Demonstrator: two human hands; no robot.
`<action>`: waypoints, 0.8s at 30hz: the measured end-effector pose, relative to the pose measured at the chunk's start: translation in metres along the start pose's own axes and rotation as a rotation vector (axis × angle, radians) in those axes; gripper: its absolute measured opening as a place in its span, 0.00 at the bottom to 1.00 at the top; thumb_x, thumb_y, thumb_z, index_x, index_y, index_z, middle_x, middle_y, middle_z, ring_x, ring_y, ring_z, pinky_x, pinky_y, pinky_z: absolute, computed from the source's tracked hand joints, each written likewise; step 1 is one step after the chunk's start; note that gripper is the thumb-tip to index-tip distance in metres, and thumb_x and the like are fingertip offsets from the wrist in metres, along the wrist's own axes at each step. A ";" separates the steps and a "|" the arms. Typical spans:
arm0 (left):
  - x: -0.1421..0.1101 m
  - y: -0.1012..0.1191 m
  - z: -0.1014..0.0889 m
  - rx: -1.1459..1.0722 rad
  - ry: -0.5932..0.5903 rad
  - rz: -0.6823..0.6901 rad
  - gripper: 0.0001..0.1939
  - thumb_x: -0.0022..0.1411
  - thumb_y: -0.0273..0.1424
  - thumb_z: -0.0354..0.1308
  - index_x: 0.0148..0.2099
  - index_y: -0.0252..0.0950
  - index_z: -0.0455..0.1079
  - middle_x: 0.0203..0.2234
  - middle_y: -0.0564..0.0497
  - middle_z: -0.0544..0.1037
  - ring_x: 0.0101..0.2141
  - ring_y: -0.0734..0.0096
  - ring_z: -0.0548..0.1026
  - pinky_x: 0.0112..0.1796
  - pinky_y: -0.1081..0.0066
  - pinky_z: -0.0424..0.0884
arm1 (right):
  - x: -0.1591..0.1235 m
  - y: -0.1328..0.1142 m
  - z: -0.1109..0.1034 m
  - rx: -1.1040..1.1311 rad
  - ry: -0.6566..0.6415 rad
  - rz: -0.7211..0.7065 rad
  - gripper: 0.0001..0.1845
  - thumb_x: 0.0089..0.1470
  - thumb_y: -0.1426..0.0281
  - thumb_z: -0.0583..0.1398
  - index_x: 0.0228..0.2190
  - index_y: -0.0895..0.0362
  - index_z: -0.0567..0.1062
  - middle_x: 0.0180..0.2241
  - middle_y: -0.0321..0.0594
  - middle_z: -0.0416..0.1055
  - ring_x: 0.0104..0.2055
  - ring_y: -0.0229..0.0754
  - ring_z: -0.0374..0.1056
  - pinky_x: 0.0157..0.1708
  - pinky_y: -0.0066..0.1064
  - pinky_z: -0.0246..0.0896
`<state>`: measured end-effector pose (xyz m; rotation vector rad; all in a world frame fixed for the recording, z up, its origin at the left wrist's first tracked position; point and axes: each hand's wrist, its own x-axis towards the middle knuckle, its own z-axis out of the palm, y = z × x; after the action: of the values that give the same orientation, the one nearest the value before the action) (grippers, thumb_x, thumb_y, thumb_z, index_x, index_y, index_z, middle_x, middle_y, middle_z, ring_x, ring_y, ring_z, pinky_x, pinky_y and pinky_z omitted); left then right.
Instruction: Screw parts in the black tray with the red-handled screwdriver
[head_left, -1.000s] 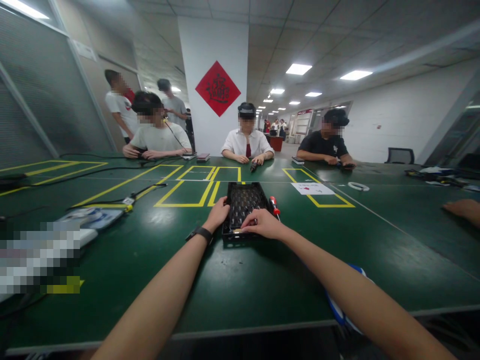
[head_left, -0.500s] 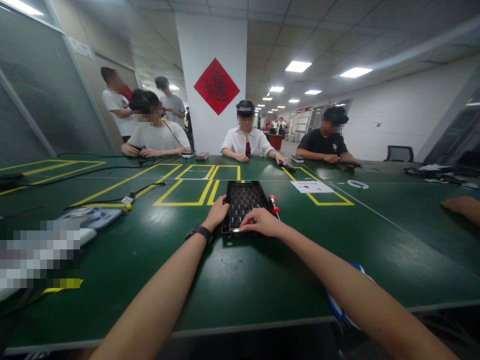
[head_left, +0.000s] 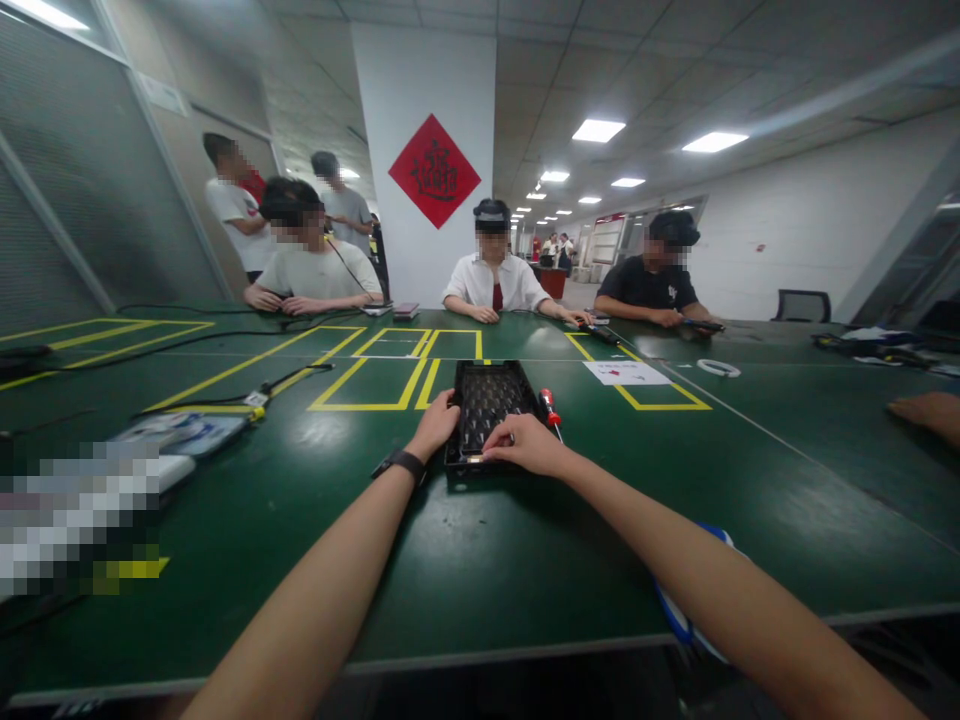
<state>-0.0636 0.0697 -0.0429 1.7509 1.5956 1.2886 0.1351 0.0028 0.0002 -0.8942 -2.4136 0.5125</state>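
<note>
A black tray [head_left: 491,375] with many small compartments lies on the green table [head_left: 525,560] in front of me. My left hand [head_left: 435,425], with a black watch on its wrist, grips the tray's left edge with curled fingers. My right hand [head_left: 525,445] rests over the tray's near part, fingers bent down and pressed onto its compartments; what is under the fingertips is hidden. A screwdriver with a red handle [head_left: 550,405] lies just right of the tray.
Yellow tape rectangles [head_left: 375,385] mark the table. A white sheet [head_left: 626,373] and a tape roll [head_left: 718,368] lie to the right, cables and papers [head_left: 187,432] to the left. Three seated people face me across the table; another person's hand [head_left: 926,412] rests at far right.
My hands have stayed on the tray. The person in white opposite has stretched an arm out to the right along the table.
</note>
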 end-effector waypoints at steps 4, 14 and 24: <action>0.000 0.000 0.000 -0.010 0.007 -0.002 0.26 0.48 0.22 0.47 0.52 0.31 0.62 0.51 0.44 0.67 0.51 0.64 0.64 0.52 0.67 0.57 | 0.000 0.001 0.000 0.024 -0.006 -0.005 0.12 0.44 0.62 0.61 0.29 0.57 0.78 0.26 0.38 0.74 0.28 0.35 0.65 0.30 0.25 0.55; 0.002 -0.002 0.001 -0.019 0.005 -0.025 0.27 0.47 0.22 0.47 0.53 0.31 0.61 0.52 0.44 0.65 0.52 0.64 0.62 0.53 0.67 0.55 | 0.000 -0.001 -0.001 0.005 -0.005 0.015 0.11 0.44 0.64 0.61 0.29 0.57 0.78 0.26 0.39 0.74 0.28 0.35 0.64 0.31 0.26 0.54; 0.000 -0.002 0.000 -0.017 0.010 -0.005 0.27 0.47 0.22 0.47 0.53 0.31 0.62 0.51 0.45 0.66 0.51 0.64 0.64 0.52 0.67 0.56 | 0.001 0.000 0.000 0.012 0.010 0.010 0.11 0.44 0.63 0.61 0.29 0.57 0.78 0.26 0.39 0.74 0.29 0.35 0.64 0.32 0.26 0.54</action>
<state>-0.0650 0.0704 -0.0445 1.7320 1.5891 1.3063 0.1341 0.0029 0.0004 -0.9027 -2.3957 0.5239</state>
